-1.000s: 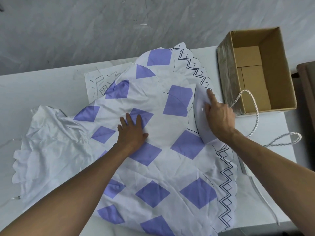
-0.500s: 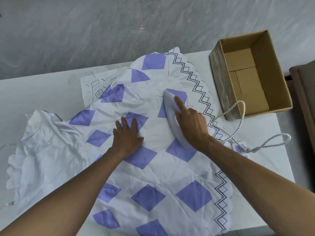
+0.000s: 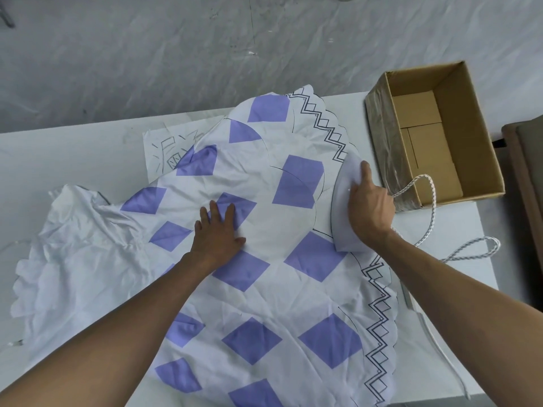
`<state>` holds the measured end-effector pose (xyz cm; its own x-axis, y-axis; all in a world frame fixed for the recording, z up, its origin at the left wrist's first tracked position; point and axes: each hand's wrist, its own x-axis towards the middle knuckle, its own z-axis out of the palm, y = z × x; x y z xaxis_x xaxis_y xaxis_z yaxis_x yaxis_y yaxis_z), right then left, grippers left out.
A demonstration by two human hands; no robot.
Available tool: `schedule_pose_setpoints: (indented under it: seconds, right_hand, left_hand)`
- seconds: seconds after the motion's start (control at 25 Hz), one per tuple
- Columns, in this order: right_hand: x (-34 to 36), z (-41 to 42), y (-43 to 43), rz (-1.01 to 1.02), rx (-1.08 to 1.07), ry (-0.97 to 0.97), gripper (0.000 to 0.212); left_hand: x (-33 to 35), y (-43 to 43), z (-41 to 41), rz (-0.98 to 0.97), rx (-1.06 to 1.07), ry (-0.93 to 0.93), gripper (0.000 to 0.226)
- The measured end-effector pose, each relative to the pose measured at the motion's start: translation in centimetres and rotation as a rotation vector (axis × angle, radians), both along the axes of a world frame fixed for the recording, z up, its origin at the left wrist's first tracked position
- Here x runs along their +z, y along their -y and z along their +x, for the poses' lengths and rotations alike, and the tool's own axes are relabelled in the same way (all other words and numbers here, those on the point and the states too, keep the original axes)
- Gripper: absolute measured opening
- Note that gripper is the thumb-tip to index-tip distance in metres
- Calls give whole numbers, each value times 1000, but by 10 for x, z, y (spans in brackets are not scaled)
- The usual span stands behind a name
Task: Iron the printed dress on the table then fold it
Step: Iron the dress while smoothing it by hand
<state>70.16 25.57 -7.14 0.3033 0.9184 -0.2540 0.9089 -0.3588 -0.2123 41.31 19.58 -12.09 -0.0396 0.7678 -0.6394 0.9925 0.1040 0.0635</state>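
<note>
The white dress with purple diamond prints and a black zigzag hem lies spread over the white table; its plain top part is crumpled at the left. My left hand presses flat on the skirt near its middle, fingers straight. My right hand grips the white iron, which stands flat on the skirt's right edge by the zigzag hem, nose pointing away from me.
An open cardboard box sits at the table's far right corner, close to the iron. The iron's braided cord loops over the table's right side. A sheet with line drawings lies under the dress at the back.
The iron has slid right, from the skirt's middle back out to the hem edge near the box. My left hand has stayed pressed on the fabric.
</note>
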Motion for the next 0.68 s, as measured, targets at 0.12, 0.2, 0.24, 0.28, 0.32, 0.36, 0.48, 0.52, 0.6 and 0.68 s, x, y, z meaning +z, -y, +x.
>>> schedule_pose_setpoints:
  seconds: [0.12, 0.2, 0.24, 0.28, 0.32, 0.36, 0.48, 0.52, 0.6, 0.68]
  right_hand:
    - [9, -4, 1, -1, -9, -63, 51]
    - [20, -18, 5, 10, 67, -115, 52]
    - [26, -30, 9, 15, 124, -143, 53]
    - [30, -46, 13, 15, 192, -170, 54]
    - [33, -63, 17, 11, 263, -203, 55]
    - [36, -84, 21, -1, 330, -250, 55]
    - [39, -151, 34, -64, 519, -360, 50]
    - [37, -174, 38, -77, 590, -353, 50]
    - [29, -213, 45, -85, 753, -277, 53]
    - [19, -248, 52, -93, 868, -222, 55]
  left_hand:
    - [4, 1, -5, 12, 15, 37, 84]
    - [12, 6, -12, 108, 112, 149, 78]
    - [18, 11, -19, 195, 192, 202, 71]
    - [24, 17, -29, 292, 271, 224, 64]
    - [28, 23, -41, 393, 330, 216, 57]
    - [32, 29, -57, 483, 369, 185, 52]
    - [31, 39, -116, 586, 362, 84, 50]
    - [29, 40, -135, 549, 328, 46, 55]
    - [23, 41, -162, 419, 256, -43, 67]
    - [14, 42, -179, 331, 223, -76, 77]
